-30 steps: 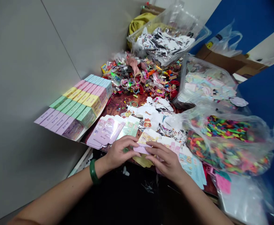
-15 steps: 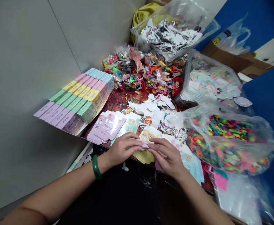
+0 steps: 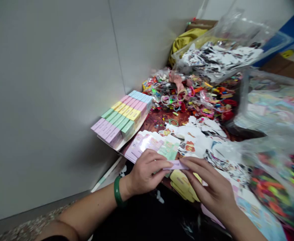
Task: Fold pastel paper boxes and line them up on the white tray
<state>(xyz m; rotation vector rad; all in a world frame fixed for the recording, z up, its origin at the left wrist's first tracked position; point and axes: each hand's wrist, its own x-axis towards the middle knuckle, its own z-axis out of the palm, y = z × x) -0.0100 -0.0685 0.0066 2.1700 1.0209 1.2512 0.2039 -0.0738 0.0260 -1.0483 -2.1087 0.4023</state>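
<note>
Both hands pinch a small purple box [image 3: 175, 165] above the table's near edge, its narrow printed side facing me. My left hand [image 3: 148, 170], with a green bangle [image 3: 118, 190] on the wrist, grips the box's left end. Fingers of my right hand [image 3: 209, 182] close on its right end. Beneath and around the hands lie flat printed cartons: purple ones [image 3: 145, 145] and green ones [image 3: 169, 149] beyond my left hand, yellow ones [image 3: 183, 184] below the box, and blue ones [image 3: 257, 211] at the right.
Rows of upright pastel boxes [image 3: 123, 117] stand on a board by the grey wall [image 3: 61, 83]. Behind are a heap of small trinkets [image 3: 187, 93] and a clear bin of cut-outs [image 3: 219, 58]. Loose white cut-outs [image 3: 199, 134] and a bag of colourful pieces [image 3: 272, 187] lie rightward.
The view has swung left, so the scene sits further right and lower. Both hands still hold the purple box, whose printed narrow side now shows more plainly.
</note>
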